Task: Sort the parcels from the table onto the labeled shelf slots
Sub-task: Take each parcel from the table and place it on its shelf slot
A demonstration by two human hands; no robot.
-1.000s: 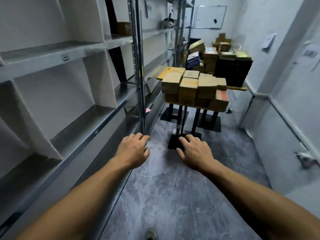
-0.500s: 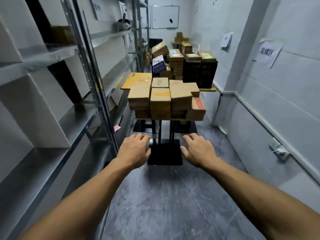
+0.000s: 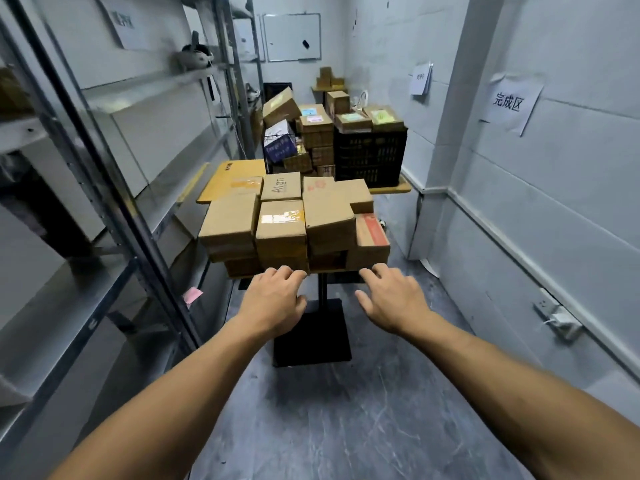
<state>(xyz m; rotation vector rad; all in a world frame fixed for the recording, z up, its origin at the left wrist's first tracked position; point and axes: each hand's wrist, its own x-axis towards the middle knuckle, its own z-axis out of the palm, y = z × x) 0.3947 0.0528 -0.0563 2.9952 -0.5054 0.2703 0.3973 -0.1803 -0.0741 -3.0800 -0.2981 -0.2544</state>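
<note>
Two bare hands are stretched forward, palms down, and neither holds anything. The left hand (image 3: 273,299) has its fingers loosely bent, and the right hand (image 3: 391,299) has its fingers relaxed and slightly spread. Just past the fingertips of both hands is a stack of cardboard parcels (image 3: 281,220), packed close in two or three layers on a small table (image 3: 322,287). Whether the left fingertips touch the lowest front box cannot be told.

The table's black post shows in the gap between the hands, and its flat black foot lies on the floor below them. A box printed "Align" (image 3: 281,186) lies on top of the stack, farther from the hands. A red-topped box (image 3: 370,230) sits just beyond the right hand. To the left of the left hand runs the metal shelf (image 3: 114,188), with a pink note (image 3: 192,294) stuck to it near that hand. Well beyond the stack, a black crate (image 3: 370,157) carries more boxes.
</note>
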